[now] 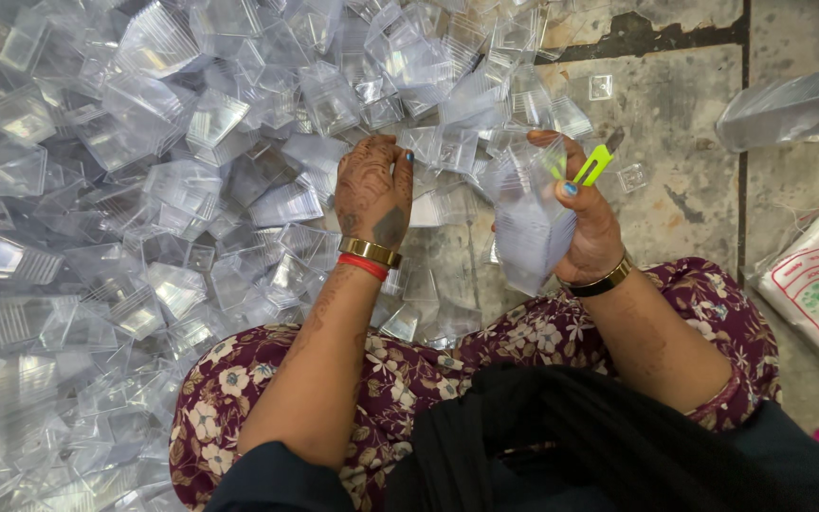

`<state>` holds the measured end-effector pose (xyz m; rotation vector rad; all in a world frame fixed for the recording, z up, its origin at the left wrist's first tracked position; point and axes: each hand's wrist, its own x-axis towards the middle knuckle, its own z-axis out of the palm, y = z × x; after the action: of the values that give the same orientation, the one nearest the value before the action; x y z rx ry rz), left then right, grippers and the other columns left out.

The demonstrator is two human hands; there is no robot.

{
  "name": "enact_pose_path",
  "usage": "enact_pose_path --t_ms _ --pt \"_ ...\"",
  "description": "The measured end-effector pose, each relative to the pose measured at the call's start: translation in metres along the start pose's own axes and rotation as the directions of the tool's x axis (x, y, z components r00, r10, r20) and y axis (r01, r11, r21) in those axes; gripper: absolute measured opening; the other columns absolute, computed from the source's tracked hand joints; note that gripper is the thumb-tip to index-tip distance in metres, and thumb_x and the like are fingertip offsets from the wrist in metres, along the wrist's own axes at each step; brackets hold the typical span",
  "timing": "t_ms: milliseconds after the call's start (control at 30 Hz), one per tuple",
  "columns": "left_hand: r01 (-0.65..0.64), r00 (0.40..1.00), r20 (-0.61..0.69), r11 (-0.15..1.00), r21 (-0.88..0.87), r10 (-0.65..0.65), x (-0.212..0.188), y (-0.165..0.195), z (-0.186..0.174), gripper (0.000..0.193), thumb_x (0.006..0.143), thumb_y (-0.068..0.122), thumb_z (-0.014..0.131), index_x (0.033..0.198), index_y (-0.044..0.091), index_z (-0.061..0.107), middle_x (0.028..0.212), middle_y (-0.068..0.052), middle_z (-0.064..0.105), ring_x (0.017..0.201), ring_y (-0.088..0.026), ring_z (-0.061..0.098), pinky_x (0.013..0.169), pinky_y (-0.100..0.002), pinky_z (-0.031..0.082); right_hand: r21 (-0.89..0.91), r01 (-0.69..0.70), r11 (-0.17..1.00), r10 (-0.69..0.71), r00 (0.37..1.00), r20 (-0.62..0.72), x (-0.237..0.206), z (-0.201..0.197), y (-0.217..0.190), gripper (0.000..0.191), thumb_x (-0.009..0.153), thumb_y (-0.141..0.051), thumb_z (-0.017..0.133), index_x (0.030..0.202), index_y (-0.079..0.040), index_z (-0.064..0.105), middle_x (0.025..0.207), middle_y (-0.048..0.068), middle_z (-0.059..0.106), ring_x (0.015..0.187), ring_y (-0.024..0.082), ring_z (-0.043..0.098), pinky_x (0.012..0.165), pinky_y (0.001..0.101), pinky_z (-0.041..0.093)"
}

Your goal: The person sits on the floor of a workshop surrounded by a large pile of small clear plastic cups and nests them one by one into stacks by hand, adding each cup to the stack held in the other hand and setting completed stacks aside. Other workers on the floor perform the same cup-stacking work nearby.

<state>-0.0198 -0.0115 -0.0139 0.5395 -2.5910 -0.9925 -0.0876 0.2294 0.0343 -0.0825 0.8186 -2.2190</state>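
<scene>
Rightward, bare floor [675, 142] beside right hand [588, 223] with clear stack [528, 218].

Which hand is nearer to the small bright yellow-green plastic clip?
Right. The right hand pinches the small bright yellow-green plastic clip at its fingertips, along with a stack of clear plastic pieces. The left hand is off to the clip's left, on the clear plastic pile.
</scene>
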Motion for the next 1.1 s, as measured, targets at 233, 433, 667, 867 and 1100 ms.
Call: enact_pose_path --t_ms 233,433,667,867,1100 --pt "-0.062 0.998 0.01 0.988 -0.141 0.064 -0.002 0.018 0.005 0.03 0.099 0.031 0.067 0.118 0.007 0.07 0.132 -0.014 0.066 0.124 -0.031 0.061 0.11 -0.047 0.041 -0.257 0.095 0.962 -0.108 0.994 -0.035 -0.002 0.006 0.002 0.07 0.087 -0.023 0.076 0.149 -0.009 0.046 0.137 0.013 0.059 0.124 0.024 0.063 0.107 0.0397 0.053" --pt "0.269 0.959 0.28 0.49 -0.829 -0.051 -0.025 0.052 0.007 0.042 0.104 0.039 0.063 0.132 0.007 0.064 0.134 -0.008 0.067 0.121 -0.016 0.064 0.106 -0.034 0.052 -0.491 0.132 0.861 -0.188 0.98 -0.066 -0.002 -0.006 0.011 0.064 0.095 -0.019 0.072 0.152 -0.007 0.047 0.126 0.008 0.064 0.116 0.016 0.06 0.106 0.0335 0.048" --pt "0.265 0.949 0.316 0.538 -0.8 0.004 -0.028 0.056 0.003 0.033 0.101 0.029 0.07 0.123 0.005 0.066 0.141 -0.007 0.065 0.104 -0.011 0.068 0.096 -0.029 0.058 -0.628 0.198 0.753 -0.248 0.969 0.008 -0.001 -0.011 0.017 0.058 0.1 -0.015 0.069 0.153 -0.005 0.048 0.137 0.004 0.06 0.125 0.012 0.055 0.112 0.0302 0.043" --pt "0.225 0.954 0.295 0.506 -0.832 0.061 -0.028 0.055 0.002 0.024 0.102 0.023 0.069 0.119 0.005 0.069 0.141 -0.007 0.064 0.112 -0.014 0.068 0.097 -0.031 0.058 -0.62 0.198 0.759 -0.24 0.971 0.016 0.0 -0.008 0.015 0.06 0.1 -0.016 0.068 0.154 -0.002 0.047 0.145 0.008 0.059 0.132 0.016 0.056 0.116 0.034 0.044" --pt "0.251 0.941 0.322 0.418 -0.873 0.108 -0.029 0.051 0.0 0.016 0.1 0.009 0.066 0.114 0.004 0.072 0.138 -0.008 0.064 0.126 -0.017 0.063 0.107 -0.033 0.054 -0.749 0.264 0.608 -0.297 0.95 0.093 -0.005 -0.015 0.013 0.061 0.101 -0.015 0.068 0.155 0.001 0.046 0.155 0.012 0.054 0.142 0.018 0.052 0.124 0.0352 0.039"
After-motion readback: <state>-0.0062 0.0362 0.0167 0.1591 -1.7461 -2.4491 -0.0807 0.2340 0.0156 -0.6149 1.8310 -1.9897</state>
